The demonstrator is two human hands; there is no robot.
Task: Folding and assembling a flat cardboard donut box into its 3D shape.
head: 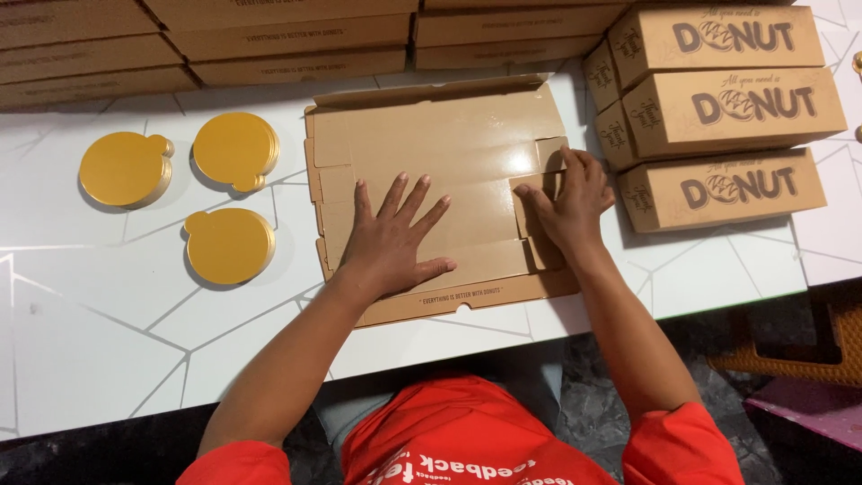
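Observation:
A flat, unfolded brown cardboard box blank [449,144] lies on the white table [90,341] in front of me. My left hand [392,238] rests flat on its middle, fingers spread. My right hand [567,205] is at the blank's right edge, fingers pressing on a small side flap [539,184] that is partly folded inward. Neither hand lifts the blank off the table.
Three stacks of round gold cake boards [126,168] [235,149] [230,244] lie to the left. Three folded brown boxes [727,108] are piled at the right. Rows of flat brown box stacks [296,40] line the far edge. A woven basket [808,350] sits below right.

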